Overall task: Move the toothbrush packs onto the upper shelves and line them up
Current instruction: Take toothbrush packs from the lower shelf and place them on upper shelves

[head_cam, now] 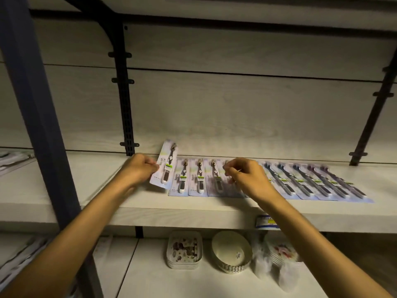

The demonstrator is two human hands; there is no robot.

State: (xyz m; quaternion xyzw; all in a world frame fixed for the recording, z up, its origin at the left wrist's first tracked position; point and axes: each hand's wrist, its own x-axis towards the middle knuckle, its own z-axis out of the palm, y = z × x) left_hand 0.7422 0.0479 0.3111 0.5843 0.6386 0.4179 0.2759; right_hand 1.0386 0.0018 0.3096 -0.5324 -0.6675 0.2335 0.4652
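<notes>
A pale wood-grain shelving unit (214, 117) fills the view, its back panel crossed by black slotted uprights (125, 100) and, at 9 o'clock, a thick dark blue post (36, 117). The upper shelf (96, 186) runs across the middle. Along it, from the centre toward 3 o'clock, a row of toothbrush packs (300, 183) lies flat, side by side with edges touching or overlapping (the far right ones hold darker blue and purple brushes).

Two bare forearms reach up from 7 and 5 o'clock. The left hand (137, 168) has its fingers curled, pinching the left edge of one toothbrush pack (164, 166), which sits tilted at the left end of the row, its top raised toward the back panel. The right hand (245, 177) hovers over the middle of the row with fingers curled; whether it pinches a pack beneath it cannot be told.

On the lower shelf (150, 280), near 6 o'clock, sit a stack of patterned rectangular trays (184, 250), a stack of round bowls (231, 252) and wrapped dishes (279, 254). A small price label (265, 222) is stuck to the upper shelf's front edge.
</notes>
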